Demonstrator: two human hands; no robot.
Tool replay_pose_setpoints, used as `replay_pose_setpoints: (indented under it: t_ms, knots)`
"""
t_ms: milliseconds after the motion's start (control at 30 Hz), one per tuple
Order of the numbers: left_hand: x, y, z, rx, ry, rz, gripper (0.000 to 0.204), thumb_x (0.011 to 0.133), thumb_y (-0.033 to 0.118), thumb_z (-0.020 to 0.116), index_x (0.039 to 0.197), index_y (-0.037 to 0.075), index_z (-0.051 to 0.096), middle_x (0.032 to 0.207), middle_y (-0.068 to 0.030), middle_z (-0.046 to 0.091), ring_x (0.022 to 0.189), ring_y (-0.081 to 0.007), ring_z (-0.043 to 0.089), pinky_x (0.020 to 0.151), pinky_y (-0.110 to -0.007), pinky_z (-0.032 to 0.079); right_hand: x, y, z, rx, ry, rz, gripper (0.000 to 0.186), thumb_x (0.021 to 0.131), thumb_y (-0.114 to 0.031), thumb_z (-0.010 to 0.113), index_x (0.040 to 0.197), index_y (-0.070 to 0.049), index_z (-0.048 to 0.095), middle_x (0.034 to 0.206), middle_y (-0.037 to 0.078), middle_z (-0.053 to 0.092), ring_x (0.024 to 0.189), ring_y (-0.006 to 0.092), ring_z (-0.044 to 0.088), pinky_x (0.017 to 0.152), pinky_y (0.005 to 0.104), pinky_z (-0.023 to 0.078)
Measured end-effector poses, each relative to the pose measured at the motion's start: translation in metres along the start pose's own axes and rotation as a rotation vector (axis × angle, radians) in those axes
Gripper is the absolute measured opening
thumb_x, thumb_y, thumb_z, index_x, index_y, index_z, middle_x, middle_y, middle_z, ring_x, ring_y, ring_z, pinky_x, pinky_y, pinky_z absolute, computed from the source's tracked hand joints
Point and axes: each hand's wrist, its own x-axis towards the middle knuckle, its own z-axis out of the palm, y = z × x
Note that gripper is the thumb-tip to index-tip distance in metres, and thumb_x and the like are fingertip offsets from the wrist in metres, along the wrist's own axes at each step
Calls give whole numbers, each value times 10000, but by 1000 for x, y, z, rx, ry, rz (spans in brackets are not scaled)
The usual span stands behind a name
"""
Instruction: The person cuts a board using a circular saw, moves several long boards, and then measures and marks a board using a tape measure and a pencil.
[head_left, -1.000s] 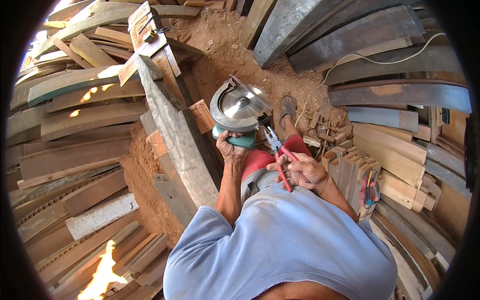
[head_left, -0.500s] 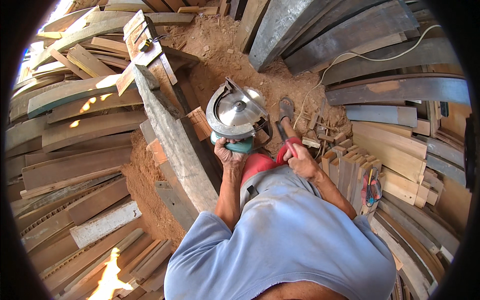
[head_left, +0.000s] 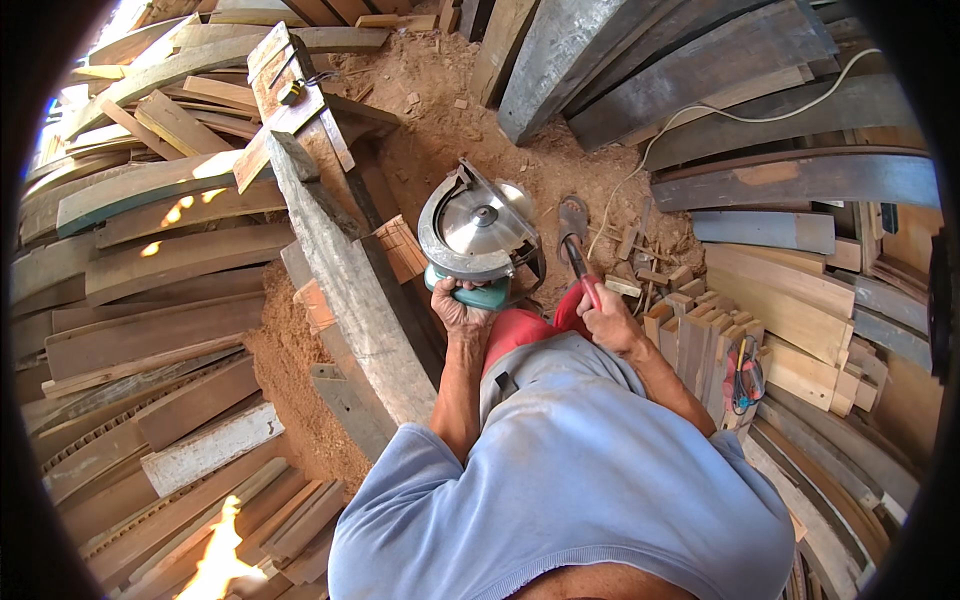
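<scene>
My left hand (head_left: 458, 312) grips the green body of a circular saw (head_left: 476, 225), held with its round steel blade and grey guard facing up, over my red shorts. My right hand (head_left: 610, 322) is closed around the red handles of pliers (head_left: 582, 272), seen edge-on, their metal end pointing away from me just right of the saw; whether they touch it I cannot tell. A thick weathered beam (head_left: 340, 280) lies to the left of the saw. My sandalled foot (head_left: 573, 215) shows beyond the pliers.
Stacked boards (head_left: 170, 320) surround me. A tape measure (head_left: 291, 92) sits on planks at upper left. A white cord (head_left: 700, 108) crosses the right-hand boards and sawdust floor (head_left: 440, 110). Short wood blocks (head_left: 695, 340) and red tools with wires (head_left: 740, 380) are at my right.
Over the last second my right hand has turned the pliers from angled, jaws toward upper left, to edge-on, pointing forward, with fingers wrapped round the handles. The saw has barely moved.
</scene>
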Motion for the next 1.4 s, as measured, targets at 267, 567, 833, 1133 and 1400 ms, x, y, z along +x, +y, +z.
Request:
replay_pose_setpoints:
  t_ms: [267,567,833,1133,1400]
  knots:
    - [-1,0,-6,39,-21,-24,55,743,52,618,781,58,579,674,-41,552,642,-207,546,691,-378,538,-18,-4,16,-185,-159,-56,54,829,-1,558,871,-30,576,746,111,590,736,254,626,708,422,497]
    - [1,1,-19,22,-12,-41,54,745,36,614,757,65,571,668,-43,549,635,-210,543,679,-375,535,-2,15,-4,16,111,145,83,840,-74,555,871,-7,593,794,164,646,751,293,647,710,441,510]
    - [0,0,-25,47,-30,-49,43,758,49,616,766,67,578,668,-38,549,632,-203,547,674,-378,528,-25,-5,21,-158,-83,4,88,842,-24,555,910,12,598,822,212,634,788,343,657,763,466,514]
    - [-5,4,-23,75,-65,-73,108,730,51,642,837,54,629,701,-36,607,640,-195,573,724,-347,559,-24,18,-17,288,17,59,119,812,-54,603,927,-61,572,1194,175,619,831,139,625,757,322,538]
    - [8,1,-23,28,-7,-91,65,807,12,618,826,41,563,738,-42,529,681,-192,545,710,-382,549,-61,-29,-38,305,-308,55,113,809,-72,599,918,-45,587,1028,51,573,848,124,553,783,288,481]
